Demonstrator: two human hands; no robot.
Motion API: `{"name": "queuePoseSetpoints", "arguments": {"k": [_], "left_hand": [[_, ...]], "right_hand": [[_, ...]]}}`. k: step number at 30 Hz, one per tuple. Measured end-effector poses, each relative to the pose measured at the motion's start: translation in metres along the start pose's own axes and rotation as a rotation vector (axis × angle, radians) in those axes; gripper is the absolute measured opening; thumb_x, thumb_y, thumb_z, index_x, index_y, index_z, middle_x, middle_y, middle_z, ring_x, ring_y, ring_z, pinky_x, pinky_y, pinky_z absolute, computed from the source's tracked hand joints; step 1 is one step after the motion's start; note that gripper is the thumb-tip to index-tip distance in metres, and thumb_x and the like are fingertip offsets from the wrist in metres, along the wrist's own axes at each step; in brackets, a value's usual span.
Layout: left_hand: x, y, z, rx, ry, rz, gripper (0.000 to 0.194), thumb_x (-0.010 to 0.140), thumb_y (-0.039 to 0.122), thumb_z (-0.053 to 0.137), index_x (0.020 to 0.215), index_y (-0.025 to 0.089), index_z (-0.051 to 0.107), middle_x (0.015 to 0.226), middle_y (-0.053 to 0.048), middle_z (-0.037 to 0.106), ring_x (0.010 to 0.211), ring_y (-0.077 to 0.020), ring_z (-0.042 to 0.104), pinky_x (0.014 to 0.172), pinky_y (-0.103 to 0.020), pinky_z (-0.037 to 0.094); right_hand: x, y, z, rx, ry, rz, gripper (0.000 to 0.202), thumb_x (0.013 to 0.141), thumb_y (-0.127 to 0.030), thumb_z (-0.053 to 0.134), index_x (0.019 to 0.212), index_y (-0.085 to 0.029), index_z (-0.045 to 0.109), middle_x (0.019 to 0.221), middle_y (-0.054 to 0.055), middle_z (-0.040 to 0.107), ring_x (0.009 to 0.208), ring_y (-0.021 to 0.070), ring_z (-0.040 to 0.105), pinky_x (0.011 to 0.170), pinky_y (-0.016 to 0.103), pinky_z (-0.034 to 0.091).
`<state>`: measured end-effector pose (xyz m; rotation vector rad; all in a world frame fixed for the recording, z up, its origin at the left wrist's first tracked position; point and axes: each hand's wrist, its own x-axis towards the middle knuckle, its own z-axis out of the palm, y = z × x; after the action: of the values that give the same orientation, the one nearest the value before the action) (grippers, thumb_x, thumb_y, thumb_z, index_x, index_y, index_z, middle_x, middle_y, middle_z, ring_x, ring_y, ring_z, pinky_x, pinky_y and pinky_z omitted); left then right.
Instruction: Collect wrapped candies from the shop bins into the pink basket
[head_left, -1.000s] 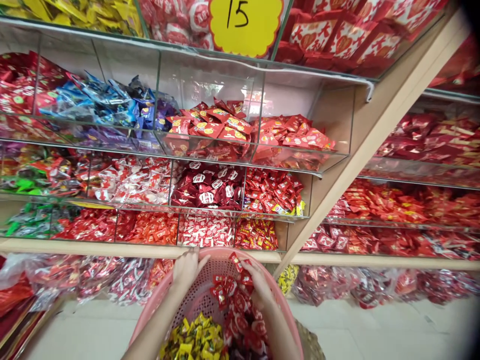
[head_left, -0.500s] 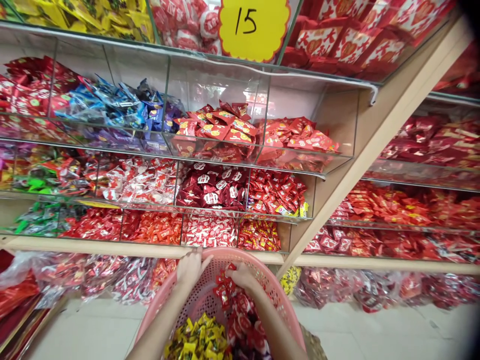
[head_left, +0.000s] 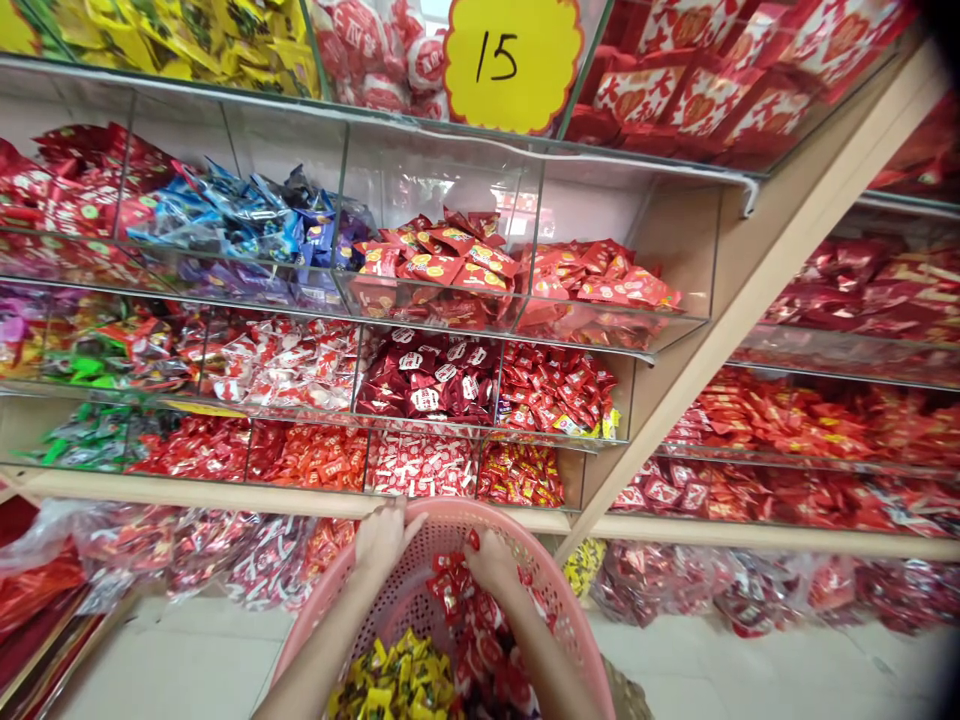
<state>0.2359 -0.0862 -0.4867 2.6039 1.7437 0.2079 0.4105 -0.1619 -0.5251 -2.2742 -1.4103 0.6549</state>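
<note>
A pink plastic basket [head_left: 341, 590] with a perforated wall stands below the shelves. My left hand [head_left: 382, 540] grips its far rim, thumb lying along the inner side. Inside the basket my right hand [head_left: 491, 562] is closed, and a small red wrapped candy [head_left: 472, 540] shows at its fingertips. Red wrapped candies [head_left: 448, 585] lie just below and left of that hand. Yellow wrapped candies [head_left: 397, 680] fill the near left of the basket. More red packets [head_left: 484, 650] are heaped beside them, partly hidden by my right forearm.
Glass-fronted shelf bins rise ahead, holding maroon packets [head_left: 427, 375], red packets [head_left: 446, 260] and blue packets [head_left: 225, 210]. A yellow sign [head_left: 514, 65] reads 15. A wooden upright [head_left: 750, 290] slants at right. Clear bags of candy [head_left: 660, 580] lie on the floor below.
My right hand has curled in and shifted slightly right, away from the loose red candies; a red candy now shows at its fingertips. The left hand stays on the rim.
</note>
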Motion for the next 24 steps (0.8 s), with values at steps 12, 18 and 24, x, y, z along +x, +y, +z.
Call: {"name": "queuePoseSetpoints", "arguments": {"k": [12, 18, 24], "left_hand": [[-0.001, 0.0, 0.002, -0.007, 0.003, -0.007, 0.054, 0.086, 0.053, 0.02, 0.106, 0.014, 0.052, 0.092, -0.014, 0.064, 0.081, -0.0221, 0.063, 0.068, -0.029, 0.045], [-0.002, 0.0, 0.001, -0.014, 0.006, -0.011, 0.054, 0.087, 0.052, 0.022, 0.108, 0.013, 0.052, 0.095, -0.016, 0.064, 0.083, -0.0228, 0.063, 0.071, -0.031, 0.045], [-0.002, 0.0, 0.002, -0.007, -0.003, -0.015, 0.056, 0.085, 0.056, 0.021, 0.107, 0.014, 0.051, 0.096, -0.015, 0.064, 0.083, -0.0218, 0.062, 0.069, -0.029, 0.045]], "right_hand": [[-0.008, -0.019, 0.011, -0.174, -0.006, -0.212, 0.028, 0.082, -0.028, 0.041, 0.105, -0.021, 0.056, 0.102, 0.011, 0.064, 0.091, 0.0217, 0.06, 0.075, 0.03, 0.041], [-0.01, -0.02, 0.013, -0.258, 0.04, -0.275, 0.027, 0.085, -0.026, 0.035, 0.105, -0.022, 0.054, 0.112, 0.008, 0.059, 0.089, 0.0201, 0.061, 0.072, 0.029, 0.042], [-0.012, -0.018, 0.004, -0.183, 0.053, -0.262, 0.027, 0.086, -0.027, 0.036, 0.104, -0.019, 0.054, 0.107, 0.01, 0.061, 0.092, 0.0212, 0.06, 0.072, 0.028, 0.04]]}}
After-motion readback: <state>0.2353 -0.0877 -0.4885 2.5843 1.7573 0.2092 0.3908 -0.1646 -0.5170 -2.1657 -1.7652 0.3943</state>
